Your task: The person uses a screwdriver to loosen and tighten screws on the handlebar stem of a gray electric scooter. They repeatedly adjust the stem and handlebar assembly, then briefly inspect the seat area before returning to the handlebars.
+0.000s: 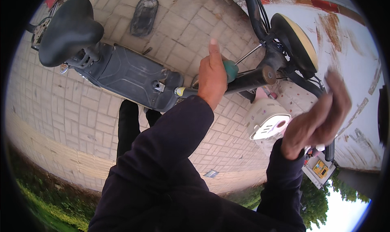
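Observation:
My left hand (213,79) is closed around the green handle (230,71) of a screwdriver, its thumb up. The metal shaft (248,53) reaches up-right to the front of an electric scooter, by the black steering column (269,74) and the back of the cream headlamp housing (294,41). My right hand (317,118), slightly blurred, is raised beside the handlebar at the right, fingers stretched out, with nothing visible in it. The scooter's footboard (130,75) and black seat (71,31) extend to the left.
A black oblong part (144,16) lies on the paving (178,12). A pale bag (266,116) sits below the handlebar. A white stained panel (349,49) stands at the right, with a tray of small items (319,171) lower right. Grass (44,199) borders the paving.

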